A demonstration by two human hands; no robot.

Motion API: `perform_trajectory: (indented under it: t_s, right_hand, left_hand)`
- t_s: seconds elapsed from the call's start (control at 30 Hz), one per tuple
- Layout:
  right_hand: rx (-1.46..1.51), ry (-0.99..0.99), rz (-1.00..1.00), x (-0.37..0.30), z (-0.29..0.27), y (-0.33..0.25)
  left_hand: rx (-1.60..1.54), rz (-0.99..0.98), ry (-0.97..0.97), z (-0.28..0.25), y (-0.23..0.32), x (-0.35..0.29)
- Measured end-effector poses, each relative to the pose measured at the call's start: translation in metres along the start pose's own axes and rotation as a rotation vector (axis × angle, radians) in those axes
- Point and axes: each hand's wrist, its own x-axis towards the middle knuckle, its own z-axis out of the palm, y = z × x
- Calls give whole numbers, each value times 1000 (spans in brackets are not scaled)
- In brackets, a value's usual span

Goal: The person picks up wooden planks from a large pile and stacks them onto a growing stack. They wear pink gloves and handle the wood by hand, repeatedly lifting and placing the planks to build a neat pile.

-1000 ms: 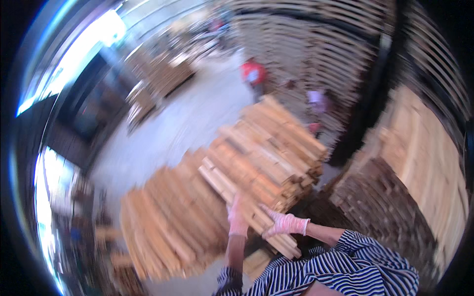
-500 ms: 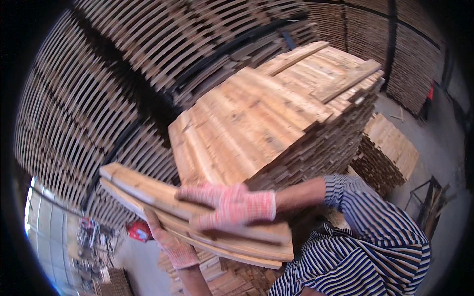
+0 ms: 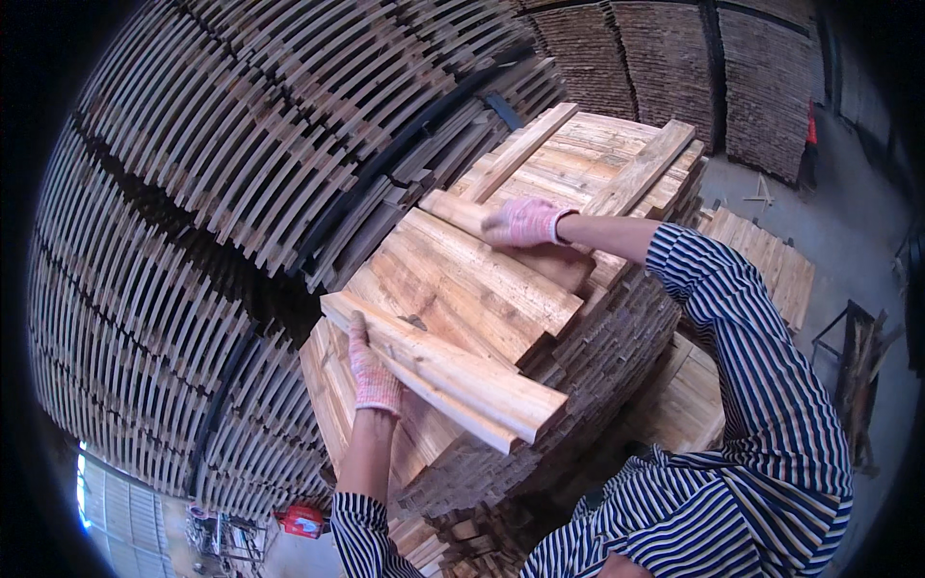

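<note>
My left hand [image 3: 370,374], in a pink and white knit glove, grips a pair of short wooden planks [image 3: 448,366] from their left side, thumb on top. These planks lie slanted over the near part of a tall stack of boards [image 3: 462,279]. Farther up the stack, my right hand [image 3: 525,223], gloved alike, is closed over another plank [image 3: 451,209]. Its fingers wrap the plank's top, and part of the plank is hidden under the hand and wrist.
Two loose battens [image 3: 644,169] lie across the stack's far end. Racks of layered slats [image 3: 260,125] rise at the left. A lower pile of boards [image 3: 761,255] stands at the right, beside a dark metal frame [image 3: 853,356]. A red object [image 3: 303,521] sits at lower left.
My right hand has left the planks in my left hand and moved up and away, onto a plank on the stack. The left hand's planks have come right, over the stack.
</note>
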Motion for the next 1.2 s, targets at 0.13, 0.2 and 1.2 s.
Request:
perform_trajectory:
  t_s: [0.13,0.2,1.2]
  right_hand:
    - [-113,-123,-36,1,-4,-11]
    - [-34,-163,-19,-10,-16,-37]
    - [282,150,-13,22,-64,60]
  left_hand:
    - [43,-19,3,32,-17,22]
    - [11,-46,-38,56,-18,27]
    - [1746,305,-537,185,-70,66]
